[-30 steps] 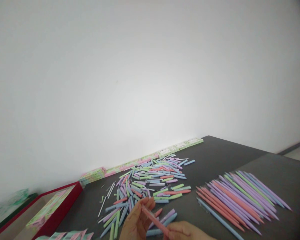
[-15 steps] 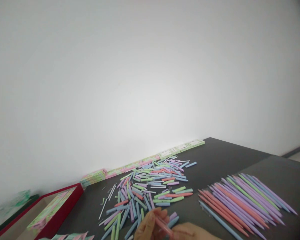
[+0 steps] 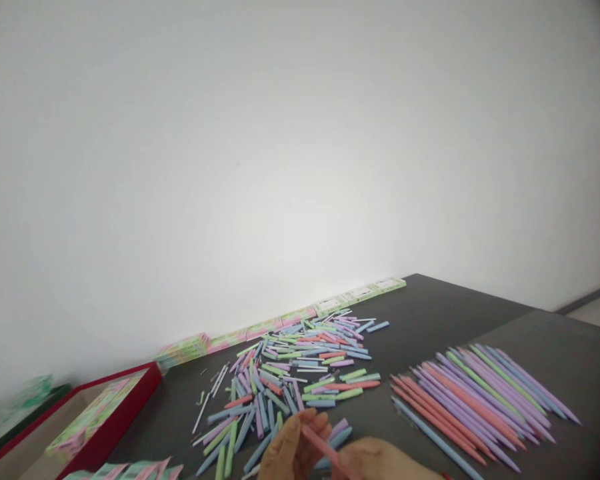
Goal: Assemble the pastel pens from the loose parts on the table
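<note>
At the bottom middle of the view, my left hand (image 3: 289, 448) has its fingers closed round one end of a coral-pink pen barrel (image 3: 321, 445). My right hand (image 3: 375, 459) grips the other end, partly cut off by the lower edge. Just beyond the fingers spreads a heap of loose pen parts (image 3: 275, 403) in blue, green, purple and coral, with thin white refills (image 3: 201, 412) among them. To the right of my right hand, several full-length pens (image 3: 473, 403) lie side by side in a slanting row, with a blue pen (image 3: 435, 437) nearest me.
A red-rimmed box (image 3: 115, 427) holding patterned cartons stands at the left. Flat green-and-pink cartons (image 3: 265, 328) line the wall at the table's back edge. Pink-and-green packets (image 3: 130, 471) lie at the bottom left. The dark table (image 3: 430, 313) meets a white wall.
The view has shifted slightly, so the table's contents appear a little further left. Both hands keep hold of the coral barrel, and more of it shows between them.
</note>
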The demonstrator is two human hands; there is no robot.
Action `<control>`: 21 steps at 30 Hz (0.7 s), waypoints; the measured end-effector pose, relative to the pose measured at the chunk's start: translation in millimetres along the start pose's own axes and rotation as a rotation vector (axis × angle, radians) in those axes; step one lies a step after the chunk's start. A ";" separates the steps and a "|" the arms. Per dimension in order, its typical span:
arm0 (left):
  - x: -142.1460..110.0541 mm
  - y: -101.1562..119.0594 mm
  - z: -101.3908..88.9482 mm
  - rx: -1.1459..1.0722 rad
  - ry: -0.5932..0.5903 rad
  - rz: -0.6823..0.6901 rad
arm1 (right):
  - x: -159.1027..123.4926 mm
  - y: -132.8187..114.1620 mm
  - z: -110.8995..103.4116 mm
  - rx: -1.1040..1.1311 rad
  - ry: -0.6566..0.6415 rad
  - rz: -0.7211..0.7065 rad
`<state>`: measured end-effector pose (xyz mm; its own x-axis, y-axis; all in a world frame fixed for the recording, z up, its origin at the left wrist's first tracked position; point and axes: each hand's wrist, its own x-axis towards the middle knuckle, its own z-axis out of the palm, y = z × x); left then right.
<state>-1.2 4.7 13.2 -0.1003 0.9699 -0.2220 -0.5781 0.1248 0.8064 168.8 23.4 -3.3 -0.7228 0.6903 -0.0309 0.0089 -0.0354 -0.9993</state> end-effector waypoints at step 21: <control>2.4 4.7 -9.1 0.780 -0.014 0.884 | -8.1 -27.1 -8.5 -0.611 -0.018 0.002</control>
<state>-11.6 5.7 11.5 -0.2065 0.7847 0.5844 0.3398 -0.5026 0.7949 180.3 24.9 23.9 -0.7342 0.6779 -0.0378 0.4009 0.3878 -0.8300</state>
